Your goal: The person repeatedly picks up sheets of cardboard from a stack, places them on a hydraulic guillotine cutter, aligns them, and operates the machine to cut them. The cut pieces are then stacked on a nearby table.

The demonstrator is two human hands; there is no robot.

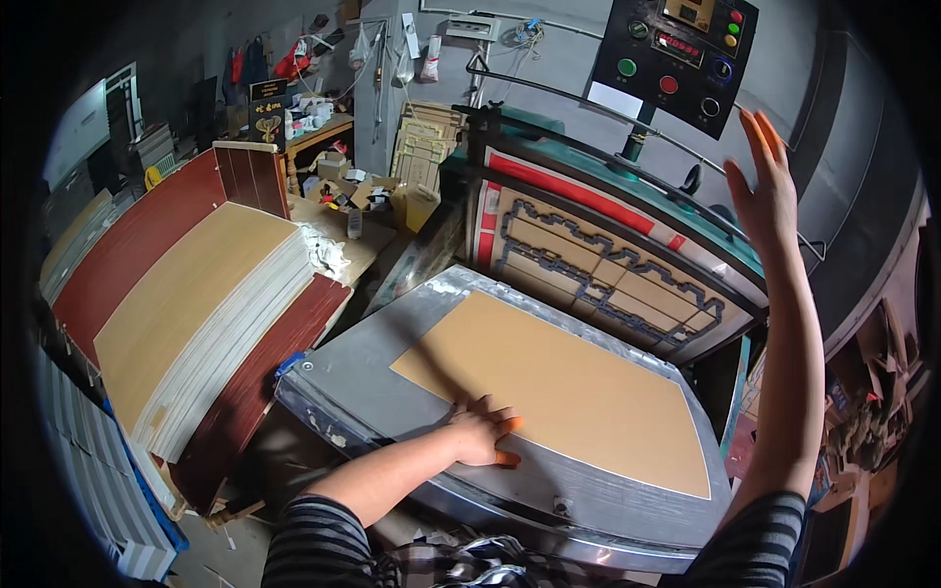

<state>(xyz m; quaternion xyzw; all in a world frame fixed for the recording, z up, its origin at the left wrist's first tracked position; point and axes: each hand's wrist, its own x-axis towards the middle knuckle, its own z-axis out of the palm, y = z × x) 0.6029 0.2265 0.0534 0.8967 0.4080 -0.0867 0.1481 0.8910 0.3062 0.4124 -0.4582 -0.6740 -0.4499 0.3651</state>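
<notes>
A tan sheet of card (569,392) lies flat on the grey metal platen (363,377) of a die-cutting press. My left hand (478,433) rests at the sheet's near left edge, palm down, fingers apart and not gripped round anything. My right hand (767,191) is raised at the right, fingers stretched upward, just below and beside the black control panel (676,59) with its coloured buttons; it holds nothing. Orange coverings show on fingers of both hands. Behind the sheet, the tilted cutting die (608,269) carries dark foam strips on a wooden board.
To the left, a tall stack of tan sheets (196,294) stands between dark red boards (235,382). A metal guard bar (588,103) runs above the press. At the back, a cluttered wooden table (319,132) stands near cardboard boxes. Striped grey-white stacks (88,470) fill the lower left.
</notes>
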